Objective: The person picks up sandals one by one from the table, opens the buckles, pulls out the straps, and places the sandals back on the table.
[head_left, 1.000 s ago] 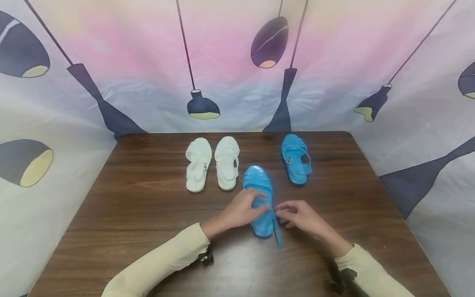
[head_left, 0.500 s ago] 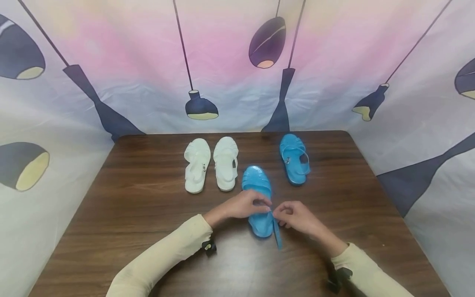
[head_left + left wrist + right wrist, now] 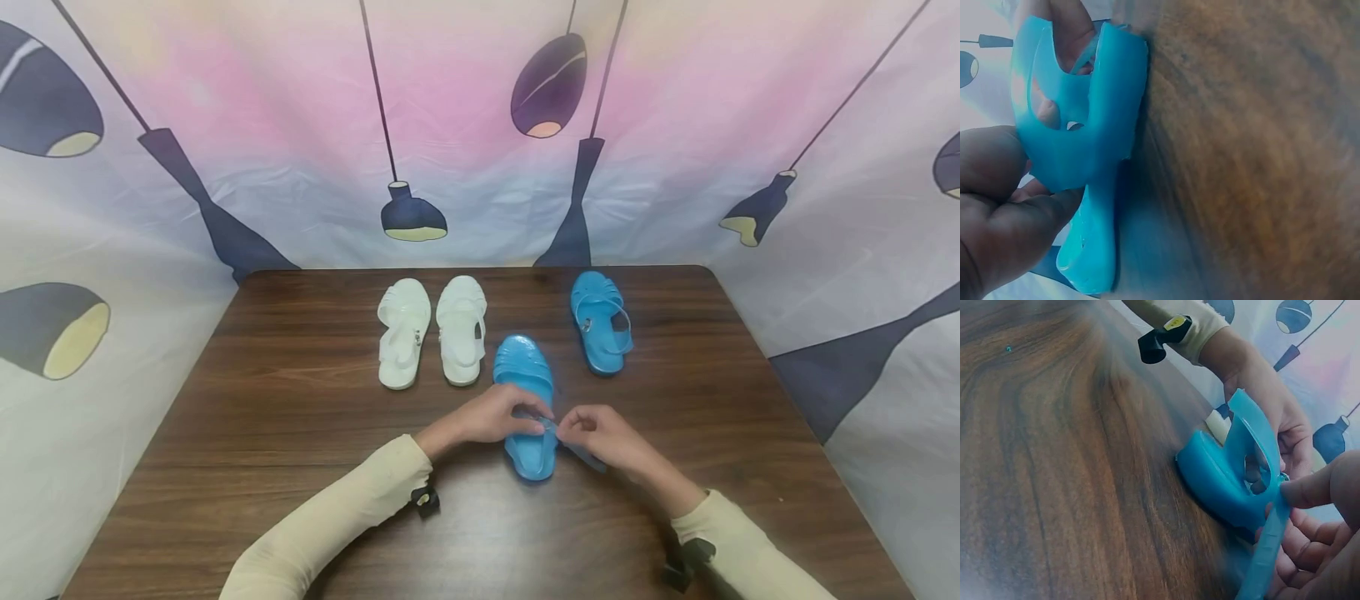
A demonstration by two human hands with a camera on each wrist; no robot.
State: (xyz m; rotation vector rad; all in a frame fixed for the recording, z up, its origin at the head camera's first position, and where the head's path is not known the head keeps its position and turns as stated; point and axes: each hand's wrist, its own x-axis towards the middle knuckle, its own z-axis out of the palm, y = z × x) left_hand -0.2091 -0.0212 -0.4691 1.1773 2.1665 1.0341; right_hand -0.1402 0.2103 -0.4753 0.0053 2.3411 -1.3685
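Note:
A blue jelly sandal (image 3: 523, 364) lies on the table with its toe pointing away from me. Over its inner sole, my left hand (image 3: 495, 415) holds the side of the sandal by its small metal buckle (image 3: 1284, 477). My right hand (image 3: 609, 435) pinches the ankle strap (image 3: 1267, 547) just beside that buckle, and the strap's loose end sticks out past the fingers. In the left wrist view the sandal's heel part (image 3: 1116, 94) shows large, with fingers partly hidden behind it.
A second blue sandal (image 3: 602, 337) stands at the back right. Two white sandals (image 3: 397, 371) sit side by side further left. The brown wooden table (image 3: 300, 400) ends at a printed fabric backdrop (image 3: 480, 108).
My right hand has closed in on the buckle and pinches the strap. The strap's loose end has swung from hanging toward me out to the right. The left hand's fingers have drawn closer to the buckle.

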